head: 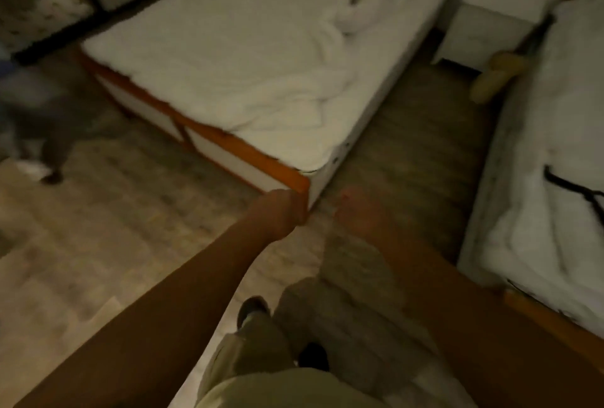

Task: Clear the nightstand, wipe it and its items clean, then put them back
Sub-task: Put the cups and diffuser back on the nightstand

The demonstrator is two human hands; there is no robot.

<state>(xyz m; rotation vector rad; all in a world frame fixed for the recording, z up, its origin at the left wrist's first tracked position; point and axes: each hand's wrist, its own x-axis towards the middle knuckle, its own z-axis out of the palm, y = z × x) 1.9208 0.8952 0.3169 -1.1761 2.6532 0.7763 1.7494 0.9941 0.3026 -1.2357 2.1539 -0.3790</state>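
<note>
Our left hand (282,213) is clenched, empty; our right hand (356,211) blurs beyond telling. The nightstand (490,15) lies at one o'clock, well apart, nearer the right hand.

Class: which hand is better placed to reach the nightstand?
Right, probably: the right hand is on the same side as the nightstand, far off; the left hand, curled, is by the bed corner.

Both bare forearms reach forward and down. The left grip (285,211) has its fingers curled into a fist, and nothing shows inside it. The right grip (358,211) is beside it, not touching, too blurred to tell its fingers.
</note>
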